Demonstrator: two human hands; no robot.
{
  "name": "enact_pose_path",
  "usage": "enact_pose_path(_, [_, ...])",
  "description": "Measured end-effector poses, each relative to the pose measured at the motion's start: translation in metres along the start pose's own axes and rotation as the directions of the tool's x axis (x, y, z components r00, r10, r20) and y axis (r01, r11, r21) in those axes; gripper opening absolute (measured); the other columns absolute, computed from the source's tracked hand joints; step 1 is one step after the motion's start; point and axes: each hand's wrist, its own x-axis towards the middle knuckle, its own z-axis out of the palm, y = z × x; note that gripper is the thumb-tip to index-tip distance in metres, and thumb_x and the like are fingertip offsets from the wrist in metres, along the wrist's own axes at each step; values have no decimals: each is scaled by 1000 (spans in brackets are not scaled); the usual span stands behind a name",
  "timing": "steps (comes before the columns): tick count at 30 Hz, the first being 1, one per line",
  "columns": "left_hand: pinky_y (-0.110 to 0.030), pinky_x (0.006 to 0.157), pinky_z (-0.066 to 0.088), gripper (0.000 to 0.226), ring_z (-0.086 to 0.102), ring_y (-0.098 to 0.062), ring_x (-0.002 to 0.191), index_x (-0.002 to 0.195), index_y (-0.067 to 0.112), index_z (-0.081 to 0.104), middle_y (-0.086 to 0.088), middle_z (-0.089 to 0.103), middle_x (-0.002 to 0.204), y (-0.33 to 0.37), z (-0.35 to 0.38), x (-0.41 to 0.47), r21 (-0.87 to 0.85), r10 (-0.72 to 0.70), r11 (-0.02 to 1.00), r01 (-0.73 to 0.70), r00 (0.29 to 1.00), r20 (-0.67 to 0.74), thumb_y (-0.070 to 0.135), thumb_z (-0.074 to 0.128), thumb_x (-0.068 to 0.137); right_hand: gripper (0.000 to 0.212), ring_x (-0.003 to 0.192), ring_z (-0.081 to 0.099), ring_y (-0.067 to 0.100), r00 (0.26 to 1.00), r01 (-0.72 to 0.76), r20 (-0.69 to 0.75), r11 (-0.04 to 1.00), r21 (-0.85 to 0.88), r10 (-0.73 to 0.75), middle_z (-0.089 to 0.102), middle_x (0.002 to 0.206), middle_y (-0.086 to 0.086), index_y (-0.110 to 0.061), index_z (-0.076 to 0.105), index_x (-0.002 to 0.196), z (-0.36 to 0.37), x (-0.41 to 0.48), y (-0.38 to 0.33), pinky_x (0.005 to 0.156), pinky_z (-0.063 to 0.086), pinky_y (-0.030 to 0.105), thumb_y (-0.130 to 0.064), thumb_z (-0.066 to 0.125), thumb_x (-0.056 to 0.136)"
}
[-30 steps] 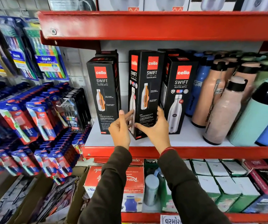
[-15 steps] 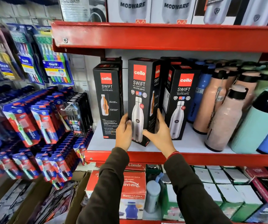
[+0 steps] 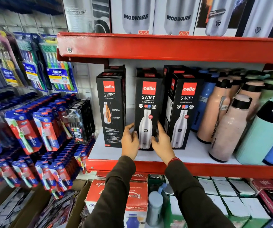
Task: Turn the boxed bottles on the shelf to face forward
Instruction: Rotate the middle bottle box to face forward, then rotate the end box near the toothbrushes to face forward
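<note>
While three black boxes front the shelf (image 3: 132, 155), the middle box (image 3: 146, 102) stands gripped between left hand (image 3: 130, 142) and right hand (image 3: 163, 143), fingers curled on its sides.

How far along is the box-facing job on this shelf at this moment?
Done: the right box shows its front with the large steel bottle picture. In hand: the middle box also faces front now, with the left hand and right hand on its lower edges. Left: the left box shows a different text panel.
</note>
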Motion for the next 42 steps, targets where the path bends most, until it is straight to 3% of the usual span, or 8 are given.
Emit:
enact_pose_path(8, [-25,99,45,36,57,-19,116,132,13,47,-4,58,126,-5,5,2,35,5,999,-5,1000,-9,1,45,98,70,135,46,29,998,-19,-57,998,-66,15,48,146,17,-14,22,153,5,3,0,113,36,33,7,47,91])
enact_pose_path(12, [-11,97,43,38,56,-18,120,132,10,46,-9,57,132,-5,7,0,48,18,999,-17,1000,-23,-2,46,97,63,131,51,28,992,-28,-128,998,-52,22,53,140,16,-13,33,149,8,0,-2,110,37,30,7,49,91])
enact_pose_path(16, [-35,111,42,39,55,-20,126,135,11,46,-6,56,133,-2,7,-4,12,19,1000,-19,1000,-21,2,48,97,47,112,61,26,963,-1,-271,1000,3,2,61,121,10,-10,51,128,8,-7,-5,100,51,39,7,59,85])
enact_pose_path(22, [-17,101,44,34,55,-7,121,130,17,53,1,58,127,4,-9,-18,42,272,962,-269,949,-157,6,49,98,26,81,57,11,892,199,-421,979,38,-165,51,101,-1,-18,55,100,17,-22,-25,71,53,27,2,62,84])
enact_pose_path(27, [-18,112,28,47,41,-9,134,142,13,43,1,48,142,8,-39,-6,181,362,931,-318,872,-329,0,43,97,40,104,59,1,947,268,-221,953,140,-234,58,123,-1,-19,58,125,43,-20,-49,87,50,16,-2,60,89])
enact_pose_path(33, [-18,117,14,51,19,-13,150,155,14,22,-2,23,163,6,-75,13,-27,38,999,-44,977,-211,28,29,107,64,147,27,13,984,-4,175,996,92,-12,27,161,2,-20,18,155,78,-12,-61,117,20,24,-5,39,97])
enact_pose_path(38, [-37,116,35,52,51,-19,133,140,16,52,-7,58,140,-1,-96,29,-230,-199,956,182,979,-52,40,21,106,64,146,30,18,978,-49,206,996,78,32,29,160,6,-19,17,155,94,-11,-62,110,19,18,-4,37,96])
enact_pose_path(42, [-26,97,46,45,63,-10,111,121,22,64,-2,67,121,-3,-109,28,-309,-183,939,150,980,-81,35,23,106,67,133,39,10,985,-53,171,989,135,30,40,149,5,-19,21,154,103,-16,-62,106,27,20,-3,43,93])
